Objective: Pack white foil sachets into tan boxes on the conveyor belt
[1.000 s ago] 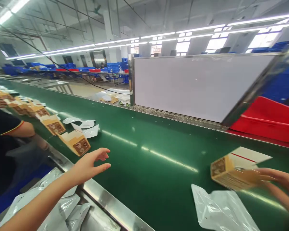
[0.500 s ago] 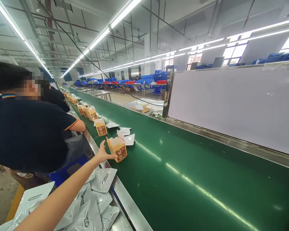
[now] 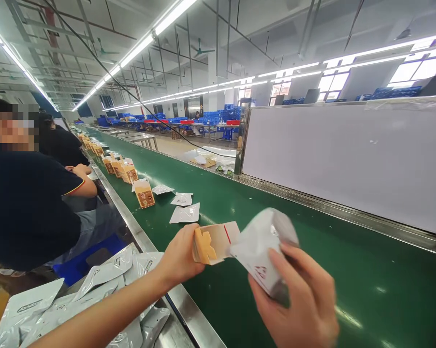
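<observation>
My left hand [image 3: 181, 256] is wrapped round a small orange-brown carton [image 3: 209, 246], tipped on its side over the belt, with its open flaps facing right. In my right hand [image 3: 301, 295] is a shiny white pouch [image 3: 265, 251] with a red printed mark, gripped between thumb and fingers. The pouch's narrow corner is at the carton's open flap; whether they touch I cannot tell. Below my left forearm lies a heap of white pouches [image 3: 105, 270] on the metal ledge.
A green conveyor belt [image 3: 218, 193] runs away to the far left. On it stand an open carton [image 3: 144, 194], more cartons beyond, and flat white pouches [image 3: 185, 212]. A co-worker in a dark shirt [image 3: 29, 208] sits at left. A white panel [image 3: 341, 159] borders the belt's far side.
My left hand has lifted the carton off the belt, brought it right and tipped it. My right hand has come into view with a white pouch. The camera view has turned slightly right.
</observation>
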Demonstrator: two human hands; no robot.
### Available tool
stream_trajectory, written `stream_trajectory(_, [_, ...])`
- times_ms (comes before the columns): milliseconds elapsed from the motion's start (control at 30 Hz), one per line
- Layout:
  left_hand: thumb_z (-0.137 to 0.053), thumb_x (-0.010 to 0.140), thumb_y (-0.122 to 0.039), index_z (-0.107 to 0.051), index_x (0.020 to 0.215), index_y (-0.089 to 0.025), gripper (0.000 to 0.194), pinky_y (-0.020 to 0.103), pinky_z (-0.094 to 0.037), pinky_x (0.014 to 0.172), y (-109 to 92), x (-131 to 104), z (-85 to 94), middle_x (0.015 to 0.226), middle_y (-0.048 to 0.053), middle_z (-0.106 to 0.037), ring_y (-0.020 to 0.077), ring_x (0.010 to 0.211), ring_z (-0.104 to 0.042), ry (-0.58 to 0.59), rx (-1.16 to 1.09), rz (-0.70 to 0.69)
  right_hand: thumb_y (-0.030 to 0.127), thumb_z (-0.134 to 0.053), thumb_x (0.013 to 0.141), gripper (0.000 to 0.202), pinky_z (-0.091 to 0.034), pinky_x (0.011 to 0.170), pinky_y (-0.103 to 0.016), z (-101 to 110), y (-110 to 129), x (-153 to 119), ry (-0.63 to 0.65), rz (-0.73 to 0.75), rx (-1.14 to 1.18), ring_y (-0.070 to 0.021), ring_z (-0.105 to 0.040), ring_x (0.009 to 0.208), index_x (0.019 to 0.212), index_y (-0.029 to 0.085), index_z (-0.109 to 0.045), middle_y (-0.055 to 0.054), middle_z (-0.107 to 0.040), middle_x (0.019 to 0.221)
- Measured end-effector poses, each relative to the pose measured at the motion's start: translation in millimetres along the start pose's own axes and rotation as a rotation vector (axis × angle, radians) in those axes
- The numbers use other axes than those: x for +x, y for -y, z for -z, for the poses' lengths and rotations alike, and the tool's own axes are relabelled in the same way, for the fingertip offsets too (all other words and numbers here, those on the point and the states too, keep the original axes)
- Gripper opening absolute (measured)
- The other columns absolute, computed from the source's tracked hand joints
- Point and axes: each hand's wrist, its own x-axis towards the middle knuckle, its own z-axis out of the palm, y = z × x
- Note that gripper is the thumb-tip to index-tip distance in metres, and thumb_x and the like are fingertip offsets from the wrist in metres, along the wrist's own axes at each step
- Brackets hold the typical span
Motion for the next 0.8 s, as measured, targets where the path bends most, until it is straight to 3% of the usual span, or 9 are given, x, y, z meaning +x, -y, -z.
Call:
stream_trajectory(100, [-0.066, 0.056, -0.013, -0.044, 0.115, -0.023, 0.064, 0.040, -0.048, 0.088, -15, -12, -9.1, 0.111, 0.006, -0.057, 0.0252, 0.102, -0.057, -0.145, 0.026, -0.083, -0.003, -0.056, 0.078, 0.037, -0.050, 0.088, -0.036, -29, 16, 6, 0.040, 0.099, 0.128, -0.0235, -0.054, 0.104, 0.111, 0.013, -0.057, -0.013, -0.054, 0.111])
stream_trajectory(233, [-0.063, 0.060, -0.009, -0.042, 0.118, -0.023, 0.064, 0.039, -0.047, 0.093, -13, -13, -15.5, 0.116, 0.006, -0.056, 0.0229, 0.108, -0.055, -0.283, 0.033, -0.220, 0.004, -0.044, 0.083, 0.043, -0.052, 0.091, -0.039, -25, 8, -14, 0.418, 0.182, 0.250, -0.0272, -0.045, 0.122, 0.126, 0.008, -0.048, -0.018, -0.047, 0.128])
stream_trajectory(333, [-0.064, 0.060, -0.011, -0.042, 0.118, -0.022, 0.063, 0.040, -0.048, 0.091, -13, -12, -24.6, 0.114, 0.006, -0.057, 0.0233, 0.106, -0.056, -0.263, 0.020, -0.237, 0.019, -0.046, 0.084, 0.053, -0.053, 0.091, -0.042, -9, -1, -20, 0.675, 0.149, 0.267, -0.0297, -0.035, 0.131, 0.134, 0.005, -0.038, -0.020, -0.036, 0.141])
stream_trajectory(500, [-0.063, 0.053, -0.012, -0.043, 0.115, -0.022, 0.066, 0.042, -0.049, 0.090, -27, -13, -41.8, 0.111, 0.007, -0.058, 0.0251, 0.102, -0.057, -0.137, -0.022, -0.122, 0.026, -0.058, 0.081, 0.059, -0.049, 0.096, -0.045, -3, -7, -8, 0.800, 0.077, 0.263, -0.0292, -0.039, 0.129, 0.135, 0.009, -0.039, -0.018, -0.041, 0.139])
stream_trajectory(600, [-0.063, 0.049, -0.013, -0.045, 0.112, -0.023, 0.066, 0.043, -0.051, 0.084, -36, -13, -47.5, 0.105, 0.006, -0.060, 0.0263, 0.096, -0.059, -0.017, -0.042, -0.039, 0.025, -0.065, 0.076, 0.057, -0.047, 0.097, -0.048, -6, -6, -3, 0.937, -0.095, 0.283, -0.0309, -0.047, 0.122, 0.128, 0.012, -0.048, -0.017, -0.050, 0.132])
stream_trajectory(700, [-0.060, 0.054, -0.010, -0.044, 0.114, -0.023, 0.063, 0.044, -0.048, 0.091, -39, -12, -51.7, 0.115, 0.008, -0.059, 0.0271, 0.105, -0.057, -0.033, -0.014, -0.207, 0.017, -0.065, 0.074, 0.030, -0.053, 0.084, -0.037, -10, -2, -4, 1.072, -0.313, 0.460, -0.0228, -0.062, 0.095, 0.104, 0.018, -0.060, -0.006, -0.065, 0.104])
stream_trajectory(800, [-0.060, 0.056, -0.008, -0.043, 0.118, -0.020, 0.065, 0.045, -0.043, 0.099, -36, -14, -56.3, 0.123, 0.011, -0.056, 0.0274, 0.114, -0.053, -0.013, 0.034, -0.355, 0.016, -0.060, 0.076, 0.011, -0.052, 0.070, -0.025, -13, -3, -10, 1.114, -0.402, 0.619, -0.0151, -0.062, 0.077, 0.086, 0.021, -0.059, 0.002, -0.066, 0.087])
